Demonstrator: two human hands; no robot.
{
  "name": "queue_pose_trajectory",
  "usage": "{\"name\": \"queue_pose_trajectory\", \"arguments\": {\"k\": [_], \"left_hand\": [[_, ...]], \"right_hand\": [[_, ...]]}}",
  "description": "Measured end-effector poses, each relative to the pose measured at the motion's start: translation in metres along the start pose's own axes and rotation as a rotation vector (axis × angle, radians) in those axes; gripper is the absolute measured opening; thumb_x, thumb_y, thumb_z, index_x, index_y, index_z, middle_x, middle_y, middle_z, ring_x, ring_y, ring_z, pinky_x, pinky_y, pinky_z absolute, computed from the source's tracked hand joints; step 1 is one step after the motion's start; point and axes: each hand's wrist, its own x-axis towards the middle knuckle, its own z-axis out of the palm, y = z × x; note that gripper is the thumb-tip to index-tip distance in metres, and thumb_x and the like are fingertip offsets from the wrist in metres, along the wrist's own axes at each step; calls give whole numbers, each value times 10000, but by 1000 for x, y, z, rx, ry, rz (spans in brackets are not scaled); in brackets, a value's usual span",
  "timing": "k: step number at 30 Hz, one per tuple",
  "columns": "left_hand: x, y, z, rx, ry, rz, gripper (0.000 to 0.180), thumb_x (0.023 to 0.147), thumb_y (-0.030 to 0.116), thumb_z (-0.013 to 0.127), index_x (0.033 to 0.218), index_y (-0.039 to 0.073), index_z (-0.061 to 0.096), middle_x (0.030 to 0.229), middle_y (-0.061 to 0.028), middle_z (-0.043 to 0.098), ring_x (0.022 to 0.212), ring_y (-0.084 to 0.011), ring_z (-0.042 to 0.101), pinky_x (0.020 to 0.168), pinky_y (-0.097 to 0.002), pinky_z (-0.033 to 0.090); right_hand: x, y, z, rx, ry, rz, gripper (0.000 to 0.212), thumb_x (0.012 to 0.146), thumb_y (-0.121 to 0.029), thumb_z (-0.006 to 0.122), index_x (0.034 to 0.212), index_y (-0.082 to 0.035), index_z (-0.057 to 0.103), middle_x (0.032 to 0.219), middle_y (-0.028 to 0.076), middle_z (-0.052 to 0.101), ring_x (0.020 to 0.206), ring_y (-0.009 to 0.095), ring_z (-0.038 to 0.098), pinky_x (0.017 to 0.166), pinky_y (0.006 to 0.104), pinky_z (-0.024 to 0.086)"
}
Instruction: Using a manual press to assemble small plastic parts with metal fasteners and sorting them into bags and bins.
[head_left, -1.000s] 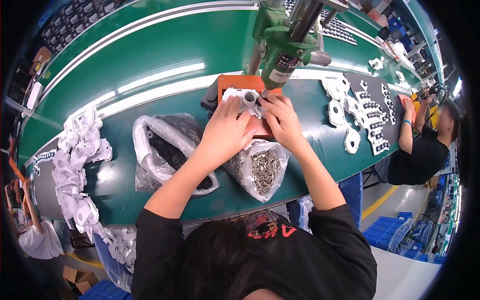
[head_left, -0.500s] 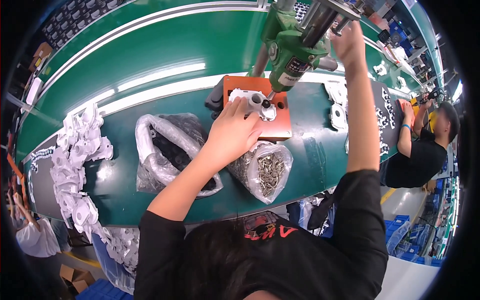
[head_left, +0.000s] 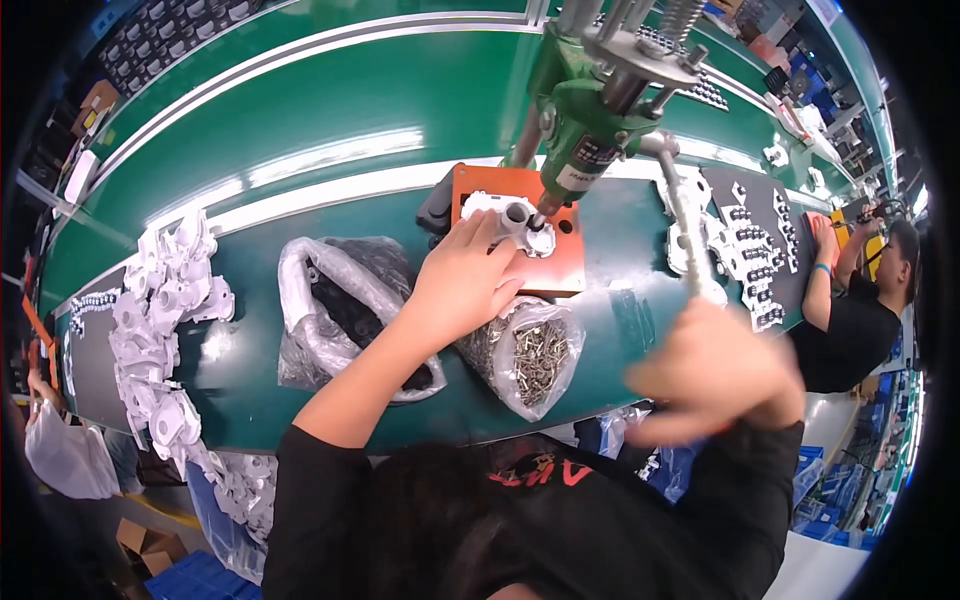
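Observation:
A white moulded part (head_left: 541,241) sits on the orange fixture block (head_left: 562,277) under a green hand press (head_left: 583,135). My left hand (head_left: 462,272) holds the part down, its fingers over the left side and its thumb toward me. The press tip is down at a small black piece (head_left: 536,222) on the part. On the right, my right hand (head_left: 715,372) is closed round the lower end of the press lever (head_left: 684,215); motion blurs its fingers. Just below the fixture, an open clear bag (head_left: 567,350) holds many small metal screws.
Another open plastic bag (head_left: 296,290) with dark pieces stands left of the screws. White parts (head_left: 150,335) are heaped along the table's left end. Farther right, white parts with black pieces (head_left: 752,262) lie on a dark mat. A co-worker (head_left: 868,335) sits beyond them.
My right hand has come from high beside the press down toward me, swinging the lever down with it. The press tip has lowered slightly. My left hand stays on the part.

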Motion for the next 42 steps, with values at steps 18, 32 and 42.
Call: {"name": "queue_pose_trajectory", "arguments": {"k": [18, 32, 42], "left_hand": [[67, -14, -21, -201, -143, 140, 355, 752, 266, 620, 1084, 147, 584, 1101, -179, 539, 1108, -357, 496, 939, -466, 345], [52, -91, -40, -438, 301, -257, 597, 809, 264, 658, 1310, 72, 395, 1305, -220, 401, 1208, -386, 419, 1001, -413, 369], [-188, -284, -120, 840, -133, -944, 316, 854, 211, 485, 1096, 47, 605, 1032, -139, 625, 999, -360, 562, 880, -466, 411]], "right_hand": [[11, 139, 39, 1018, 1665, 53, 398, 923, -32, 464, 1315, -20, 401, 1384, 104, 384, 1214, 225, 451, 1040, 303, 345], [18, 130, 246, -13, 702, 1586, 564, 824, -339, 618, 1278, -51, 447, 1312, 169, 466, 1201, 343, 442, 980, 412, 353], [-16, 108, 255, -74, 1027, 1214, 532, 735, -69, 641, 1239, -56, 471, 1210, 235, 481, 1069, 417, 501, 890, 432, 421]]}}
